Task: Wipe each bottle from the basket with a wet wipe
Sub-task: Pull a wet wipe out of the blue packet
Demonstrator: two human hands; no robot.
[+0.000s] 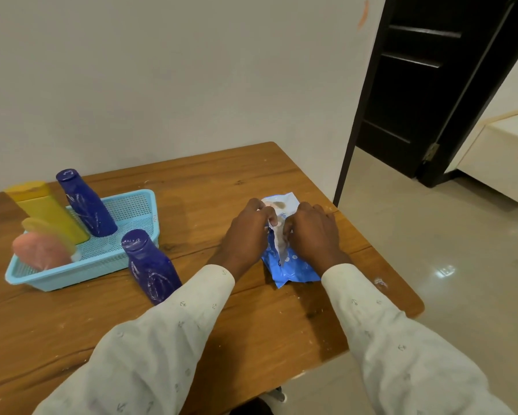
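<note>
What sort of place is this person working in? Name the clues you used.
Probably a room in a home: a wooden table against a plain wall, a dark panelled door open onto a tiled floor, and toiletry bottles in a blue basket.

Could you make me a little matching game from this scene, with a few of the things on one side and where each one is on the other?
Things:
1. yellow bottle
2. pink bottle
3. blue bottle with its cap near the basket's front corner
4. wet wipe pack

Places:
A. on the table, outside the basket
B. between both hands, its opening pinched by the left hand and right hand
C. at the basket's near left end
D. at the basket's far left, leaning over the rim

Pairs: 1-D, 2-C, 3-A, 4-B
</note>
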